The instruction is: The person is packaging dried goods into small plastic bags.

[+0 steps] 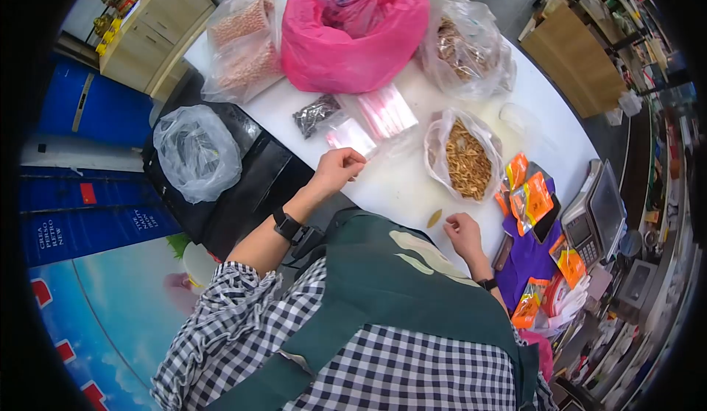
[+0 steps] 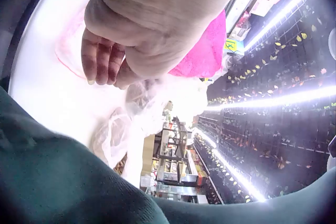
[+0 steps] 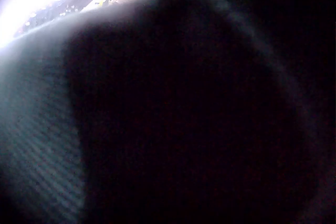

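My left hand (image 1: 340, 171) is over the white table, thumb and fingertips together at the edge of a clear zip bag (image 1: 394, 148). In the left wrist view its fingers (image 2: 102, 64) are bent downward, beside a bag's pink zip line. Just beyond lie stacks of small zip bags (image 1: 387, 111) with pink strips and a packet of dark pieces (image 1: 317, 114). My right hand (image 1: 465, 238) has loosely curled fingers and holds nothing, near a flat yellowish leaf-like piece (image 1: 434, 218). An opened bag of golden-brown dried strips (image 1: 468, 162) stands beyond it. Dark cloth fills most of the right wrist view.
At the back are a large pink bag (image 1: 353, 50), bags of pale pink beads (image 1: 243, 43) and a bag of brown dried pieces (image 1: 464, 46). To the right are orange packets (image 1: 532, 202), purple cloth (image 1: 526, 256) and a scale (image 1: 582, 234). A clear plastic bag (image 1: 197, 153) sits left.
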Demonstrator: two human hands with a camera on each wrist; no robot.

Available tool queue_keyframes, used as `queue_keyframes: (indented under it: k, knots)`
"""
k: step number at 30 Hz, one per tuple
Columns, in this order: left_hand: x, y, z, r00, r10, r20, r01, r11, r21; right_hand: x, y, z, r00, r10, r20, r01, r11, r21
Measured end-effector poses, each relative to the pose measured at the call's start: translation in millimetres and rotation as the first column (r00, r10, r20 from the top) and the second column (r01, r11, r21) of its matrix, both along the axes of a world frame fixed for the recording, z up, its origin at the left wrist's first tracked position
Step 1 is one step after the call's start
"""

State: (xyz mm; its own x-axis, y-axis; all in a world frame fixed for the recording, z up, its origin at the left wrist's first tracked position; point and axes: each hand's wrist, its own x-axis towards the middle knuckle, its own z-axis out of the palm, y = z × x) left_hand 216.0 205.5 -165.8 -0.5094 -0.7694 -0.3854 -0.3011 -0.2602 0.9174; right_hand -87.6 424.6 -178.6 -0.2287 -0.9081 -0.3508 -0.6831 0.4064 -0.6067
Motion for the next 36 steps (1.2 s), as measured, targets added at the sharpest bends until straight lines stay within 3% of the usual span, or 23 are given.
queue_keyframes:
  k: [2, 4, 6, 10, 12, 14, 19, 24, 26, 27, 29, 30, 32, 34, 36]
  knots:
    - [19.5, -13.9, -14.2, 0.979, 0.123, 0.163, -0.081, 0.967, -0.241, -1.1, 3.4, -1.6, 0.997, -0.073, -0.022, 0.074, 0.997, 0.029]
    - [32.4, -26.5, -11.0, 0.931, 0.203, 0.302, -0.033, 0.874, -0.485, -1.1, 11.1, -6.0, 0.993, -0.053, -0.102, 0.047, 0.997, -0.054]
    - [40.3, -38.8, -19.9, 0.932, 0.196, 0.306, 0.016, 0.820, -0.573, 2.7, 15.0, -2.8, 0.990, -0.019, -0.143, 0.016, 1.000, -0.023]
    - [26.9, -42.1, -27.7, 0.965, 0.106, 0.239, 0.040, 0.844, -0.534, 12.0, 10.7, 14.3, 0.980, 0.090, -0.176, -0.073, 0.992, 0.101]
    - [13.7, -40.4, -24.8, 0.963, 0.015, 0.270, 0.199, 0.637, -0.745, 15.9, 8.2, 21.4, 0.984, 0.080, -0.156, -0.060, 0.989, 0.132]
    - [-0.8, -34.4, -16.0, 0.950, -0.037, 0.311, 0.252, 0.680, -0.689, 18.0, 6.8, 24.4, 0.988, 0.071, -0.139, -0.049, 0.986, 0.159]
    - [-23.2, -32.1, -37.3, 0.888, 0.022, 0.459, 0.343, 0.631, -0.695, 19.3, 12.7, 25.1, 0.994, 0.085, -0.062, -0.074, 0.984, 0.161]
    - [-18.4, -29.3, -47.4, 0.925, 0.004, 0.380, 0.282, 0.662, -0.694, 18.0, 16.3, 25.5, 0.996, 0.083, -0.027, -0.076, 0.977, 0.201]
    - [-19.1, -25.1, -46.4, 0.927, -0.030, 0.373, 0.276, 0.729, -0.627, 15.4, 20.0, 25.5, 0.976, 0.167, -0.142, -0.163, 0.986, 0.041]
    - [-21.1, -21.5, -38.6, 0.928, -0.033, 0.371, 0.261, 0.768, -0.584, 12.5, 15.7, 32.5, 0.975, 0.168, -0.147, -0.163, 0.986, 0.044]
    - [-27.1, -14.9, -23.0, 0.947, 0.015, 0.321, 0.215, 0.713, -0.668, 0.2, -4.8, 52.4, 0.979, -0.196, 0.053, 0.188, 0.973, 0.134]
    - [-29.7, -12.5, -19.1, 0.960, 0.055, 0.276, 0.176, 0.648, -0.741, -6.1, -7.4, 49.9, 0.968, -0.247, -0.042, 0.235, 0.955, -0.181]
    - [-38.5, -11.5, -17.3, 0.968, 0.028, 0.249, 0.174, 0.639, -0.749, -25.9, -21.1, 62.7, 0.925, -0.373, -0.073, 0.347, 0.907, -0.237]
    - [-58.0, -9.8, -3.5, 0.989, -0.124, 0.078, 0.145, 0.763, -0.630, -46.0, -31.4, 55.9, 0.919, -0.374, -0.123, 0.325, 0.897, -0.301]
    - [-80.2, -12.9, 3.9, 0.976, -0.206, 0.070, 0.206, 0.770, -0.604, -58.1, -43.4, 45.1, 0.913, -0.369, -0.172, 0.290, 0.885, -0.363]
